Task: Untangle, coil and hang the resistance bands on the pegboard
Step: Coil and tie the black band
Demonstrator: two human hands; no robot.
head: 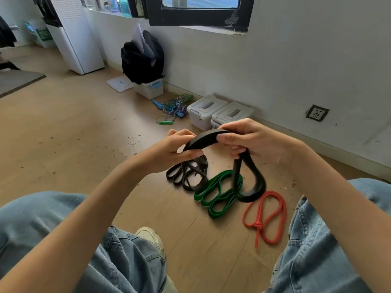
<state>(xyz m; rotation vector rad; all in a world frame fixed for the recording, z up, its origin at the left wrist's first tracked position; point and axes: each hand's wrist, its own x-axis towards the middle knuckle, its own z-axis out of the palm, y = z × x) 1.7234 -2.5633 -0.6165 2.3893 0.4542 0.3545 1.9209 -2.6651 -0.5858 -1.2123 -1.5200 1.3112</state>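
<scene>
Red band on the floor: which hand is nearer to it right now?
Right. The right hand holds the black band above and just left of the red band; the left hand is farther left.

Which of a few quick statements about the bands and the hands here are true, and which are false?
1. Both hands grip the wide black band. True: the left hand and the right hand each hold it.
2. The green band hangs from a pegboard. False: it lies folded on the floor, and no pegboard is in view.
3. The red band has a knot in it. True.
4. The red band lies left of the green one. False: it lies to its right.
5. A thinner black band lies on the floor below the left hand. True.
</scene>
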